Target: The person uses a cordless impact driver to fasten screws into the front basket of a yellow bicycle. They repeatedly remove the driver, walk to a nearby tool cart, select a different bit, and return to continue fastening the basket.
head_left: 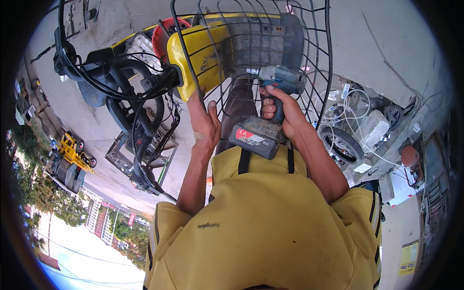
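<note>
My right hand (282, 108) is wrapped round the grip of a blue and grey cordless impact wrench (285, 79). A socket on its nose points left, and a dark battery pack (253, 139) sits at its base, close to my body. The tool overlaps a black wire basket (329, 48) mounted on an electric two-wheeler. At the basket's lower left edge, my left hand (207, 126) grips the wire rim; its fingertips are partly hidden there, and the thumb points up. Beside this hand is the yellow front panel (191, 53) of the two-wheeler.
Black handlebars with cables (130, 92) extend to the left. On the right lie a loose tyre (340, 145), white hoses and scattered parts. A red round basin (166, 36) is behind the yellow panel. Farther left stands a yellow vehicle (72, 150).
</note>
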`<state>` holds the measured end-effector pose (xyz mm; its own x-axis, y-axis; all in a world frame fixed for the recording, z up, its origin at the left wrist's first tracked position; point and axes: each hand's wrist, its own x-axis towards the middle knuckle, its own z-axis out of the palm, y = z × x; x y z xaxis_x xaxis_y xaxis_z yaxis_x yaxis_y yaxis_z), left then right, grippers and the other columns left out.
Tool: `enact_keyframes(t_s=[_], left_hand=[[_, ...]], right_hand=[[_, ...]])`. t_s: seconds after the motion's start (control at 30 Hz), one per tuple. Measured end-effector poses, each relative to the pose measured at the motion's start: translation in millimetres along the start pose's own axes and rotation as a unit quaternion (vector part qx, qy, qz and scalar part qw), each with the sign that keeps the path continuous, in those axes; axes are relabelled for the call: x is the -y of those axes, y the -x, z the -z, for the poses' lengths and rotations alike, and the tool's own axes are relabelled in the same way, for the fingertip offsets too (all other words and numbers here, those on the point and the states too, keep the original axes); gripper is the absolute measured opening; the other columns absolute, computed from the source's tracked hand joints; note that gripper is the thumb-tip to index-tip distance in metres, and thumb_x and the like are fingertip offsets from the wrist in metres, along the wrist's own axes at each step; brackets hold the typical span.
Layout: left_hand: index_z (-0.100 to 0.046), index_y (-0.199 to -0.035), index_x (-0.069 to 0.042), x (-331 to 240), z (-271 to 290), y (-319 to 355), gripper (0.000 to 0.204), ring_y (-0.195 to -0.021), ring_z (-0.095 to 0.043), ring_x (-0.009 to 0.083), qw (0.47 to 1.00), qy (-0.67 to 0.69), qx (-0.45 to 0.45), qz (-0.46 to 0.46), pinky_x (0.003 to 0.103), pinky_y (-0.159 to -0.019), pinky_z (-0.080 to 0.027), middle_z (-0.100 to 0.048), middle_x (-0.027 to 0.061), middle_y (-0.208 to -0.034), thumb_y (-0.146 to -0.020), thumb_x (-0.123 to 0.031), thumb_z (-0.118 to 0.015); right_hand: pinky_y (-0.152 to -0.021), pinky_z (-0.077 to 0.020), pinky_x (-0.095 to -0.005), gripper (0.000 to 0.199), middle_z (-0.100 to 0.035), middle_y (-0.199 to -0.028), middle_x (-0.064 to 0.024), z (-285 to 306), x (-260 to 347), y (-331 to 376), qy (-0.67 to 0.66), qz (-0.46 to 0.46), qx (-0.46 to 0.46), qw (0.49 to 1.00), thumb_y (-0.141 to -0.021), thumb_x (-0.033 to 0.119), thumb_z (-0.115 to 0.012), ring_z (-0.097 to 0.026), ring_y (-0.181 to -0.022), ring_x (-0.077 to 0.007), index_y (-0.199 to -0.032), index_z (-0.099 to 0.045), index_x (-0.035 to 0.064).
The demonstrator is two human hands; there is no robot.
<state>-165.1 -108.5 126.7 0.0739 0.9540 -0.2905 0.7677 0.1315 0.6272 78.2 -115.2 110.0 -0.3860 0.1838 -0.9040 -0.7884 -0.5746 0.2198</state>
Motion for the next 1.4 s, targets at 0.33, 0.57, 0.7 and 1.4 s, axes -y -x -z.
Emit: enact_keyframes(t_s=[0.33,0.57,0.7,1.4], left_hand=[[-0.039,-0.143,0.003,-0.4,3.7,0.4,0.051,-0.122,-0.050,0.0420,1.000,-0.005,0.012,0.008,0.048,-0.105,-0.040,-0.052,0.0241,-0.132,-0.095,0.001,-0.054],[-0.041,-0.141,0.002,5.3,4.4,-0.5,0.046,-0.121,-0.050,0.0427,1.000,0.001,0.016,-0.021,0.048,-0.104,-0.040,-0.052,0.0241,-0.131,-0.096,0.001,-0.052],[-0.042,-0.140,0.002,6.1,4.9,-0.5,0.045,-0.120,-0.050,0.0430,1.000,0.004,0.016,-0.025,0.048,-0.104,-0.040,-0.052,0.0241,-0.130,-0.096,0.001,-0.052],[-0.042,-0.141,0.003,3.0,6.6,8.9,0.044,-0.117,-0.054,0.0351,0.999,-0.046,-0.001,-0.019,0.043,-0.099,-0.044,-0.052,0.0219,-0.131,-0.100,-0.007,-0.054]], right_hand=[[-0.052,-0.0429,-0.0279,0.022,-0.053,-0.072,-0.0017,-20.0,-21.8,12.9,0.073,0.074,-0.043,0.994,-0.092,0.018,-0.072,-0.049,-0.058,-0.0112,-0.100,-0.061,0.0010],[-0.052,-0.0405,-0.0236,0.025,-0.047,-0.070,0.0036,12.1,8.7,-6.4,-0.057,-0.049,0.036,0.996,-0.092,0.018,-0.069,-0.045,-0.058,-0.0036,-0.106,-0.060,-0.0009],[-0.053,-0.0413,-0.0251,0.021,-0.048,-0.070,0.0023,1.0,-9.4,-0.1,0.004,0.015,-0.011,1.000,-0.092,0.017,-0.069,-0.046,-0.058,-0.0059,-0.102,-0.061,0.0004],[-0.051,-0.0402,-0.0270,0.024,-0.051,-0.072,-0.0003,10.5,-3.3,-0.5,0.064,0.044,0.012,0.997,-0.090,0.021,-0.072,-0.046,-0.057,-0.0086,-0.097,-0.062,-0.0001]])
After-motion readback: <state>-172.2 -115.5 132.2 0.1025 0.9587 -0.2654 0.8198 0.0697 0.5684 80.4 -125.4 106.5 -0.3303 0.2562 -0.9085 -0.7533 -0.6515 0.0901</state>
